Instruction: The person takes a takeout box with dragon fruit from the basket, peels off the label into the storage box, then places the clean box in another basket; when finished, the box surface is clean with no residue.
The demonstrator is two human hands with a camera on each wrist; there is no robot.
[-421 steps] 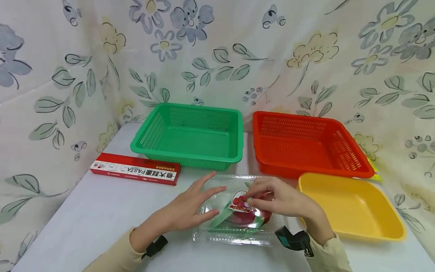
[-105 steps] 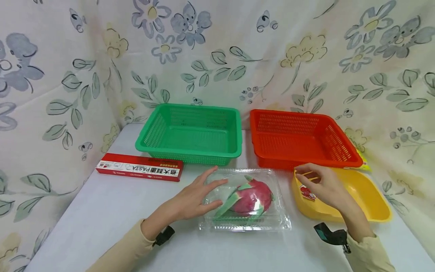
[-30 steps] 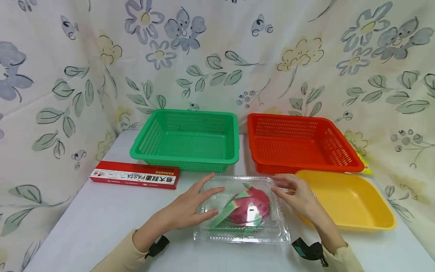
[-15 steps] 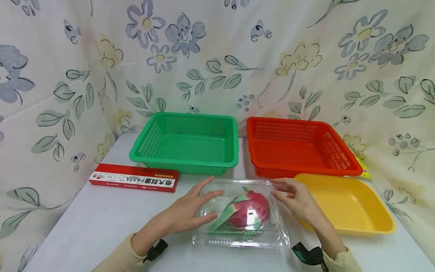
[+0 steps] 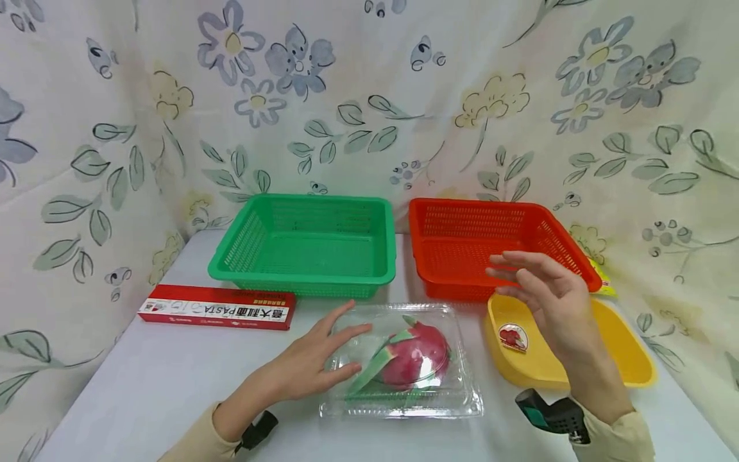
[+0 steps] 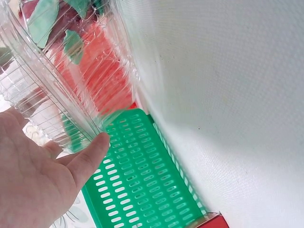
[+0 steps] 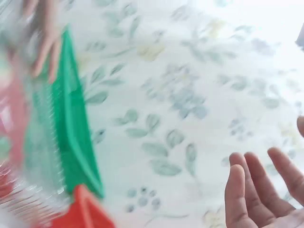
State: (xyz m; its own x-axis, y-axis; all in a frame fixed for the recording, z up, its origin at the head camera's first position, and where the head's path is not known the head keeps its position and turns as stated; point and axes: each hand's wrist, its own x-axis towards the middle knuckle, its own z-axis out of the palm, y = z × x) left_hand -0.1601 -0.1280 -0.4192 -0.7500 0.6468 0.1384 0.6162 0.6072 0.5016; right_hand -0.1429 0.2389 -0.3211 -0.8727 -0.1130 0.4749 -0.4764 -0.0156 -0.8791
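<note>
A clear plastic clamshell box (image 5: 462,385) lies in the middle of the table with a pink dragon fruit (image 5: 417,357) with green leaf tips inside. My left hand (image 5: 308,359) has its fingers spread over the box's left side. In the left wrist view the thumb of this left hand (image 6: 38,180) touches the ribbed plastic edge. My right hand (image 5: 562,314) is raised above the yellow basin, fingers loosely bent, holding nothing. On the basin's left wall is a small round label (image 5: 512,337) with red fruit printed on it. The right wrist view is blurred; several fingers of the right hand (image 7: 261,199) show apart.
Behind the box stand a green basket (image 5: 323,280) and a red basket (image 5: 456,290). The yellow basin (image 5: 612,340) sits at the right. A red pasta box (image 5: 216,308) lies at the left. Partly hidden behind the red basket is a yellow packet (image 5: 606,282). A floral cloth hangs behind.
The label went from the clamshell lid to the yellow basin's wall. My right hand, lately at the box's right edge, has lifted away rightward. The left hand stays on the box.
</note>
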